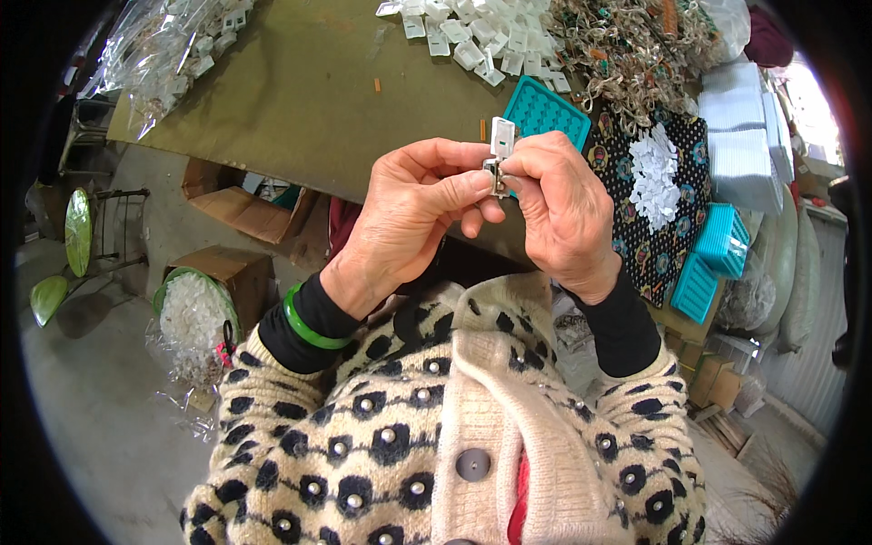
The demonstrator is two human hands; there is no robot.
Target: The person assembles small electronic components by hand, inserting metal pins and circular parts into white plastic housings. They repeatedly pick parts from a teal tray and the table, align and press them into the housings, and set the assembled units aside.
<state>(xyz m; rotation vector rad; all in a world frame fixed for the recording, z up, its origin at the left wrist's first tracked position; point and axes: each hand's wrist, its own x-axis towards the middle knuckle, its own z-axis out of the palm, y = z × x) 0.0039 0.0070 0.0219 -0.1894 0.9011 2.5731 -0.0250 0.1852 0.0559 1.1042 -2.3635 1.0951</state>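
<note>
Above the near edge of the table, both hands meet at a small white rectangular plastic piece (502, 134) with a small metal part (493, 174) at its lower end. My left hand (395, 204) pinches the metal part between thumb and fingers. My right hand (570, 204) is closed at the right side of the plastic piece, thumb and forefinger against it. Exactly how the two parts join is hidden by the fingertips. Just behind my right hand lies a turquoise tray (552, 107) with rows of small hollows.
Loose white plastic pieces (472, 36) and a tangled heap of cords (627, 59) lie at the back. White paper slips (654, 173) rest on a black patterned cloth (692, 159), near turquoise trays (724, 238). Left stand a clear bag (173, 59), cardboard box (250, 213) and full tub (195, 313).
</note>
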